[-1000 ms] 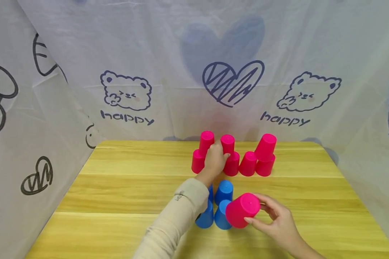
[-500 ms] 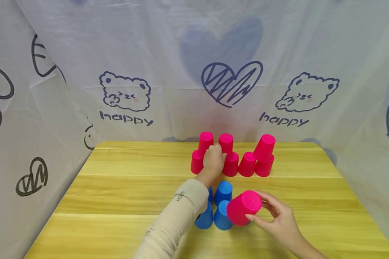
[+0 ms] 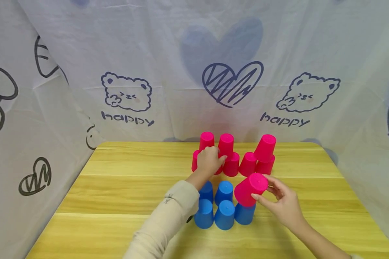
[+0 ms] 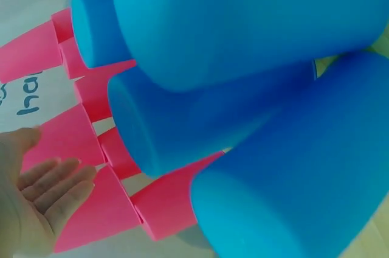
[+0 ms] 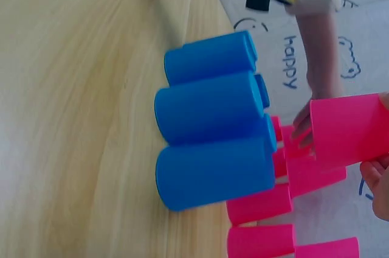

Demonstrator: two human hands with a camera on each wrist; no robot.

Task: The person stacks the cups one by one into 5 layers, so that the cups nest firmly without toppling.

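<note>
My right hand (image 3: pixel 283 205) pinches pink cup (image 3: pixel 250 190) | left hand (image 3: pixel 209 160) empty, fingers loose, by pink stack (image 3: pixel 226 143) | likely light, slick; grip sides

This is a little nook: white cloth walls (image 3: pixel 171 43) with blue hearts (image 3: pixel 233 83) and bears (image 3: pixel 128 91) hang around a yellow wood-grain table (image 3: pixel 116 196). I can't tell what building.

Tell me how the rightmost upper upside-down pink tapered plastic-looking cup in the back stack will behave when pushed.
The pink cup would likely tip or slide off easily, being perched atop the lower pink row. Being round and tapered, it might roll once down. Its undented outline suggests stiffness.
</note>
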